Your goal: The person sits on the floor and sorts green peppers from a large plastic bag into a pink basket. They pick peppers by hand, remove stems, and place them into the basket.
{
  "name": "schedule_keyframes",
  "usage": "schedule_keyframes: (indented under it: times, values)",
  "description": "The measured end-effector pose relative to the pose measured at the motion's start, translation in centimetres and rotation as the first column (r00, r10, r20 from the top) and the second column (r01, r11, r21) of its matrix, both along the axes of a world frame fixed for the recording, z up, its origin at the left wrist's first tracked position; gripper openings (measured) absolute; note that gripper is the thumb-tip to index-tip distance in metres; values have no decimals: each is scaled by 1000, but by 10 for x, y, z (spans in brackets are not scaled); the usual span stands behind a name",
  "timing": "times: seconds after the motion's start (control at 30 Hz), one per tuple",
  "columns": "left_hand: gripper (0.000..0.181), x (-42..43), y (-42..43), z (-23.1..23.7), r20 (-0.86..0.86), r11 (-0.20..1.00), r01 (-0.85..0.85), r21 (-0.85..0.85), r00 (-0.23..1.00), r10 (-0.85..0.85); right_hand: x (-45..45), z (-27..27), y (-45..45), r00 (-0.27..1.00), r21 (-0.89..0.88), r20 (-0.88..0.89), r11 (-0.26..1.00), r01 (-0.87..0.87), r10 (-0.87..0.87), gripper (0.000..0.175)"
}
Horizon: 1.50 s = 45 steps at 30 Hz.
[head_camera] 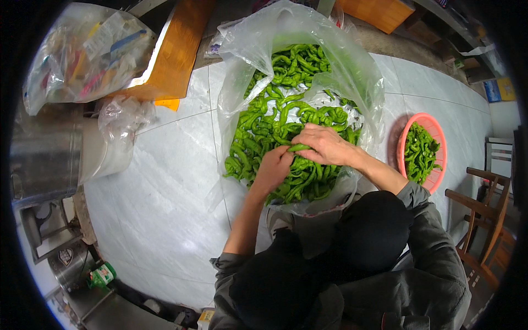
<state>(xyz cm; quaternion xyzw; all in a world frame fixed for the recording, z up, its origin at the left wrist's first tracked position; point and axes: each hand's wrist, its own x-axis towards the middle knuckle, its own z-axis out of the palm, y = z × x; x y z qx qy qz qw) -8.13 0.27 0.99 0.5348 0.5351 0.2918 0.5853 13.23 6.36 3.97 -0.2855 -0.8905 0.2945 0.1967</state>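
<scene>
A large clear plastic bag (367,103) lies spread on the floor between my feet and the wall side, heaped with curly green peppers (251,144). Over the near part of the heap, my left hand (274,167) pinches one end of a green pepper (300,147). From the right, my right hand (324,145) holds the same pepper with thumb and fingers, the two hands almost touching. To the right of the bag stands a pink plastic basket (401,154) with more green peppers (420,152) in it.
A wooden stool (480,204) stands at the right. At the upper left are a wooden box-like piece (175,53), a filled plastic bag (88,53) and a metal drum (45,152). A green bottle (102,275) lies at the lower left.
</scene>
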Motion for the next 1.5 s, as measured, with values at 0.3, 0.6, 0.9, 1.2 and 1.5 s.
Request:
schedule_keyframes:
  times: [0.3,0.6,0.9,1.2,1.5]
  values:
    - [19,2,-11,5,-120,987,67,144,992,-49,6,3,-14,997,-31,70,999,-35,37,31]
    - [16,13,-13,-10,-93,938,-111,328,984,149,-6,-2,-6,983,-235,-182,972,-27,-17,26]
    - [15,-40,-8,-4,489,930,-327,-169,792,367,-32,-47,67,983,-573,-84,815,88,-165,40]
    - [25,-42,-8,-15,468,922,-371,-115,798,380,-65,-98,117,966,-163,167,972,-171,198,43]
    - [31,-27,25,-8,339,874,-479,-75,812,475,-22,-40,69,773,-962,-273,176,-209,-573,29]
